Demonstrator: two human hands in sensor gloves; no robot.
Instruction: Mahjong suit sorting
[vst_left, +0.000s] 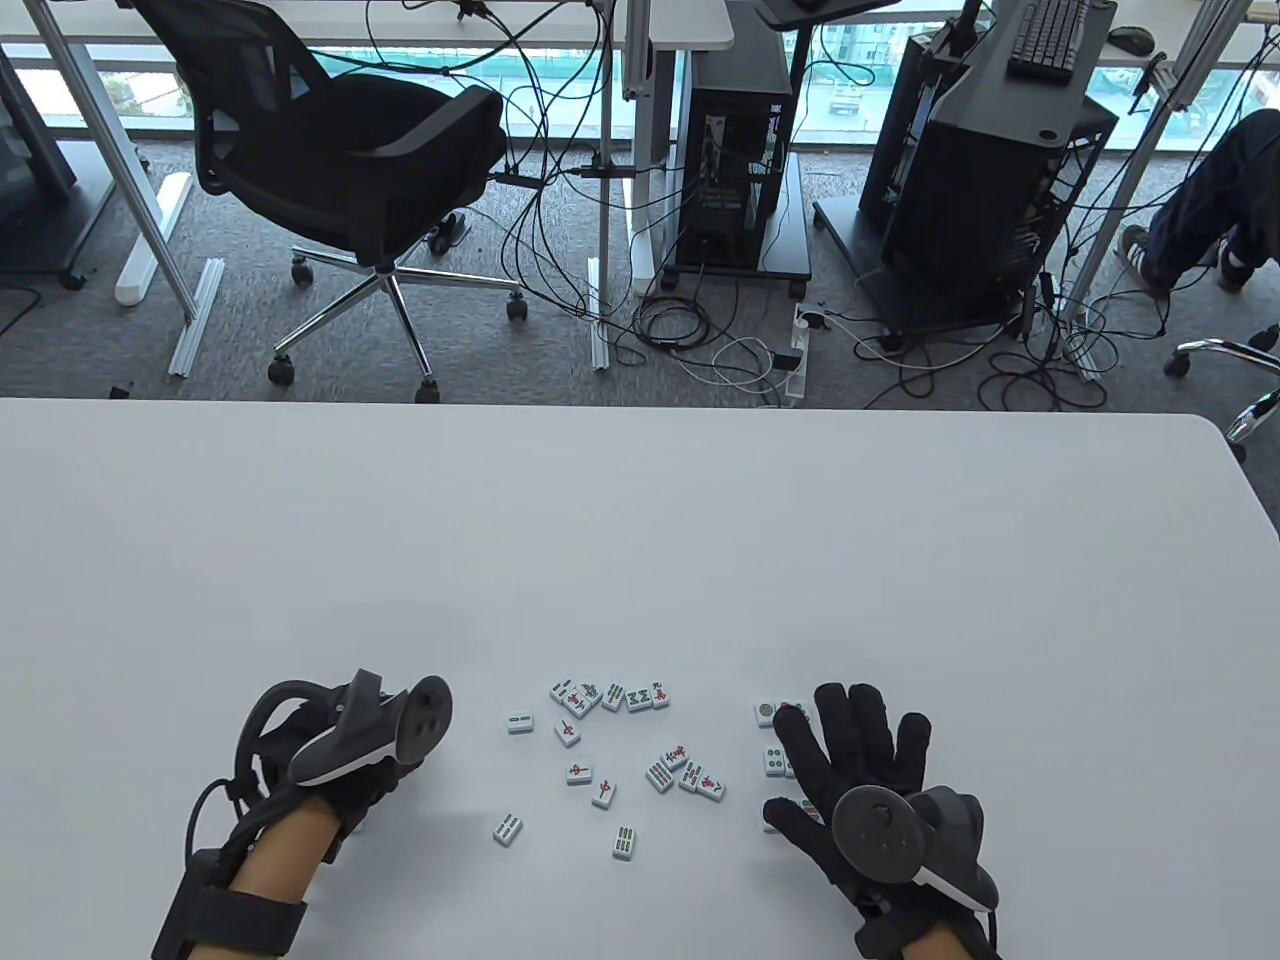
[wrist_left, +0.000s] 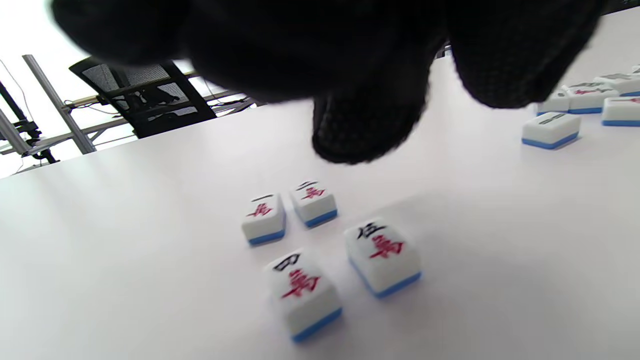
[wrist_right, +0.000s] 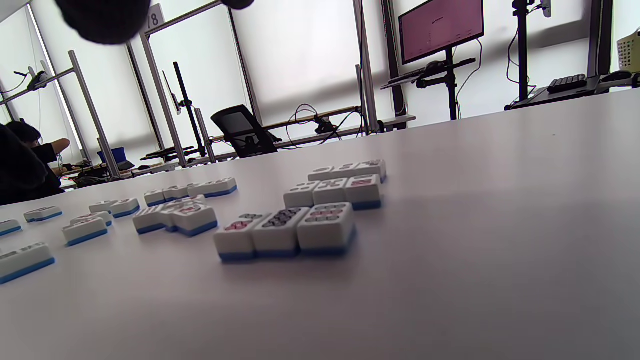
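Loose white mahjong tiles with blue backs lie face up in the middle of the white table, bamboo and character suits mixed. My left hand hovers over a group of character tiles; its fingertips hang above them and hold nothing. The tracker hides those tiles in the table view. My right hand is spread flat with straight fingers over rows of dot tiles, partly covering them. In the right wrist view the dot tiles stand in three neat rows.
Single bamboo tiles lie near the front edge between the hands. Beyond the table's far edge stand an office chair, computer towers and floor cables. A seated person's leg shows at far right.
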